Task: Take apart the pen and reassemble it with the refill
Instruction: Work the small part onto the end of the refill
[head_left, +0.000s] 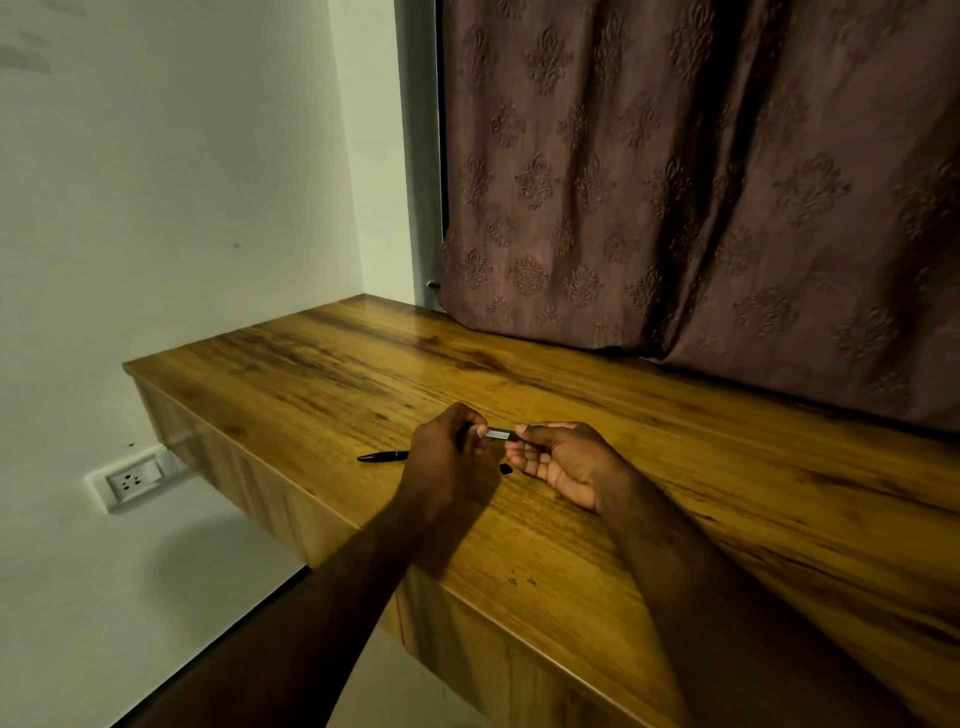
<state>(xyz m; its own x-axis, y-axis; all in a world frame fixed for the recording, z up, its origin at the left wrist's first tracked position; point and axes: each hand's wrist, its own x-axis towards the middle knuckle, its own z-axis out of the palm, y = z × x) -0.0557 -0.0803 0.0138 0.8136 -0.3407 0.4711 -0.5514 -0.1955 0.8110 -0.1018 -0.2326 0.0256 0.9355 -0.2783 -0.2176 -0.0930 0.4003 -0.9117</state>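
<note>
1. Long wooden bench (597, 519) with a streaked golden-brown grain top, set against a pale wall; a brown curtain with an embossed floral pattern (701, 182) hangs at its far edge.
2. Both bare hands are over the middle of the bench, close together, a short silvery pen piece with a dark end (500, 433) spanning the gap between them.
3. Left hand (447, 457): back of hand up, fingers pinched together on the left end of the silvery piece.
4. Right hand (563, 460): palm turned partly up, thumb and forefinger clamped on the piece's dark right end, other fingers curled loosely below.
5. A slim black pen section with a pointed tip (383, 457) lies flat on the bench just left of the left hand, tip pointing left, its right end hidden behind the hand.
6. A small black bit (505, 469) shows between the hands, low down; too small to identify.
7. White wall socket with switch (136, 480) on the wall, below the bench's left end.
</note>
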